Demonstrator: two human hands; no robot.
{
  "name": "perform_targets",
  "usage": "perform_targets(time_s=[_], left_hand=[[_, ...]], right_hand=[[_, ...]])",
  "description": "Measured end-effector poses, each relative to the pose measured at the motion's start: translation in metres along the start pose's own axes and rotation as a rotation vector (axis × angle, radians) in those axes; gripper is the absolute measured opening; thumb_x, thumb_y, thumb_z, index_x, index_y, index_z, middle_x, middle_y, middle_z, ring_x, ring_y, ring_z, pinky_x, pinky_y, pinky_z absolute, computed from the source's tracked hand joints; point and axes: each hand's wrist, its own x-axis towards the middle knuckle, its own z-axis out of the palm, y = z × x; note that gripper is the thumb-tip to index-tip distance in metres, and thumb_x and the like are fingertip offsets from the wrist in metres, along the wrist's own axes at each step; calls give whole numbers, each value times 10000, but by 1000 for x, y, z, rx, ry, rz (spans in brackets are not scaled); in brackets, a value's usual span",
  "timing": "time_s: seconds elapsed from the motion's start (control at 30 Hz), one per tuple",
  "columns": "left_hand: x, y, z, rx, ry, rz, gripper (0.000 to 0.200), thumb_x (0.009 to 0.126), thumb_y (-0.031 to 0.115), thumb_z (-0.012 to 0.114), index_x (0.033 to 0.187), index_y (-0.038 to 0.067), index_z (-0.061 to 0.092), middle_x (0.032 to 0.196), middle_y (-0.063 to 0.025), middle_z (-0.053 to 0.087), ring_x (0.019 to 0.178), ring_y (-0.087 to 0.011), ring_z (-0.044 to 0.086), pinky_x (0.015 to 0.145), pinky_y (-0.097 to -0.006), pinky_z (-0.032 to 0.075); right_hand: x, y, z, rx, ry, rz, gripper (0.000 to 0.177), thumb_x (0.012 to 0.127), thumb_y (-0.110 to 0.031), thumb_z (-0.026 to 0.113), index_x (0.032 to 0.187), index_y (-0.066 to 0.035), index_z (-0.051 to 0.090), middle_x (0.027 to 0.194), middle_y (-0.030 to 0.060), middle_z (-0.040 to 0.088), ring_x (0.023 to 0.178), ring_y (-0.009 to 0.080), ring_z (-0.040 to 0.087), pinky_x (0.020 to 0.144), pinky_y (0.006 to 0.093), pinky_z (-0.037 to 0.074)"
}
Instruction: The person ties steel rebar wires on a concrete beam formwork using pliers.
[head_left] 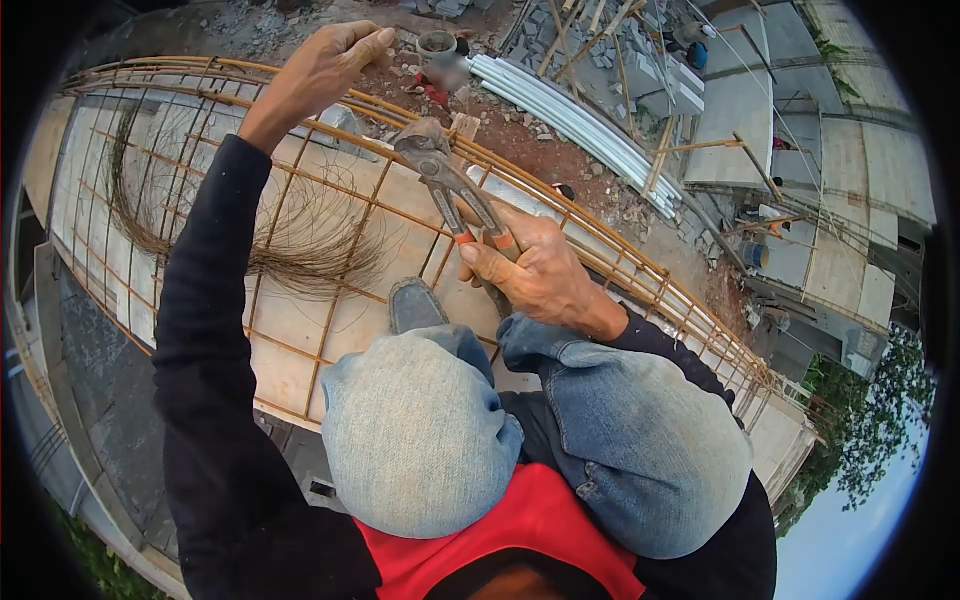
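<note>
My right hand (545, 265) is wrapped around the red-orange handles of a pair of pincers (445, 180). Their worn metal head points up and away from me, over the rusty rebar mesh (325, 325). Raised at the upper left, my left hand (325, 75) has its thumb and fingers drawn together beyond the outer bars. Anything pinched there is too thin to make out. A loose bundle of thin tie wire (310, 260) lies across the mesh, left of my shoe (415, 305).
Pale formwork boards (285, 365) lie under the mesh, with long bars along its far edge. On the ground below are white pipes (575, 125), broken blocks (640, 80), a bucket (437, 43) and a person in red (432, 92). Timber and slabs stand at right.
</note>
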Motion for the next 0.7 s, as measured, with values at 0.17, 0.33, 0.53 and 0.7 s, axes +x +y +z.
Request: perform_targets(time_s=[0.17, 0.33, 0.53, 0.7], left_hand=[[-9, -10, 48, 157, -129, -112, 357, 996, 284, 504, 1006, -45, 642, 820, -206, 638, 757, -322, 632, 690, -426, 465], [-4, -23, 72, 339, -179, -2, 249, 940, 232, 574, 1017, 9, 653, 905, -172, 613, 881, -335, 577, 764, -432, 442], [-22, -10, 81, 416, -300, -63, 248, 870, 253, 668, 1033, 67, 658, 857, -124, 589, 881, -292, 563, 821, -410, 417], [-38, -11, 101, 499, -271, -164, 471, 892, 459, 618, 1011, 5, 651, 912, -140, 637, 898, -288, 593, 831, -393, 430]], right_hand=[[41, -1, -64, -252, -2, 46, 469, 928, -221, 633, 1342, -34, 516, 815, 144, 684, 647, 203, 639, 577, 359, 476], [92, 58, -183, -962, -250, -65, 592, 894, -130, 600, 1450, -224, 420, 968, 155, 689, 859, 287, 662, 749, 400, 489], [128, 142, -206, -1282, -415, -131, 633, 915, -90, 565, 1481, -288, 362, 1211, 31, 657, 1259, 275, 494, 1062, 500, 331], [154, 176, -186, -1174, -540, -170, 662, 920, -121, 581, 1489, -338, 321, 1243, -20, 634, 1305, 225, 446, 1165, 505, 246]])
